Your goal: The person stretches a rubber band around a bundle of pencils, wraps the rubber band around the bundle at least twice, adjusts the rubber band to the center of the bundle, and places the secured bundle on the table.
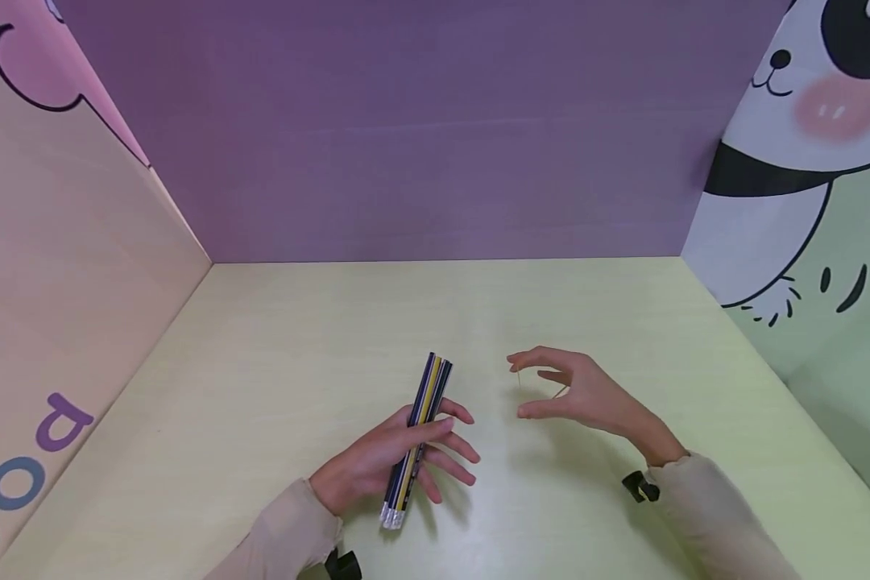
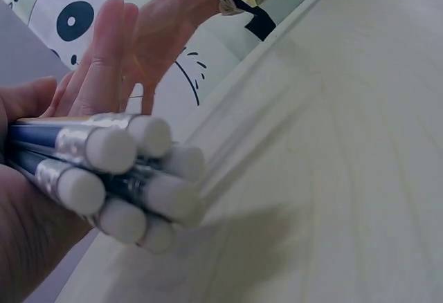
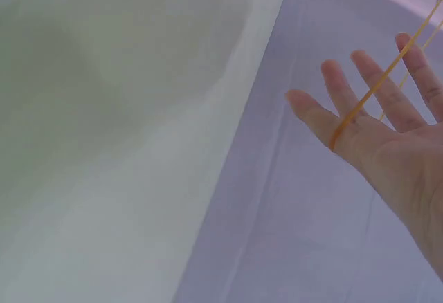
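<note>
My left hand (image 1: 373, 451) holds a bundle of pencils (image 1: 425, 395) with its thumb laid across them and the other fingers spread out behind. The pencils have dark blue, black and yellow sides. In the left wrist view their white erasers (image 2: 111, 151), set in silver ferrules, face the camera. To the right of the bundle and apart from it is my right hand (image 1: 590, 395), palm toward the pencils and fingers spread. A thin orange rubber band (image 3: 375, 88) loops round the base of its outermost finger and stretches taut past the others; its far end is out of view.
A pale wooden tabletop (image 1: 261, 387) lies under both hands. Behind it rises a purple panel (image 1: 435, 161). A pink panel (image 1: 80, 242) with letters closes the left side, and a green panel (image 1: 848, 387) with a panda drawing the right. Each wrist wears a small black device (image 1: 640, 486).
</note>
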Demonstrator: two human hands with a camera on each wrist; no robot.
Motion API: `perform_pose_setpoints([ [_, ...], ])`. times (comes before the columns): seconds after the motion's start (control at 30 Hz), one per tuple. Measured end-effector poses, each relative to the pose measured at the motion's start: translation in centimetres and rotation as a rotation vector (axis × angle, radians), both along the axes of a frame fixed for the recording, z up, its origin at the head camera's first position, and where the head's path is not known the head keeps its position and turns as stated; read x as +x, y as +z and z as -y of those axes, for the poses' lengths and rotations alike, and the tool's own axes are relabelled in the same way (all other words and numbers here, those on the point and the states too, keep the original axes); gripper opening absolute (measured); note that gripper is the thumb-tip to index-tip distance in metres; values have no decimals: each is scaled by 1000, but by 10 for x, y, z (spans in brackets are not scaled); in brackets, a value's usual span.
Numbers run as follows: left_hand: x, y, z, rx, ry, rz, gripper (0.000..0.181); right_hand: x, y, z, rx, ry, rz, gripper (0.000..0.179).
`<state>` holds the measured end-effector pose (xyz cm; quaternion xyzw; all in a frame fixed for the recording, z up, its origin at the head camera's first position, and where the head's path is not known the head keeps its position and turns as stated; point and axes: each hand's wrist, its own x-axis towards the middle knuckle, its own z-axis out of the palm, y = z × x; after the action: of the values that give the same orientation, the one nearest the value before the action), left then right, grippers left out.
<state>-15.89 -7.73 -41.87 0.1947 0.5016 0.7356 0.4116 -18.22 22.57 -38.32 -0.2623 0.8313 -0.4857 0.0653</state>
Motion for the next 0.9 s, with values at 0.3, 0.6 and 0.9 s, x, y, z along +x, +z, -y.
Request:
perform_pose_setpoints([
  [0.3,1,-4,3,26,-26,-8,29,-5,37,57,108,134,-47,50],
  [0.6,2,-3,-1,0,-58,-30,29,-26,37,86,89,237,-9,42],
  [0.9,3,-2,-1,-44,-66,-49,28,-36,2,92,-11,442,346,24],
])
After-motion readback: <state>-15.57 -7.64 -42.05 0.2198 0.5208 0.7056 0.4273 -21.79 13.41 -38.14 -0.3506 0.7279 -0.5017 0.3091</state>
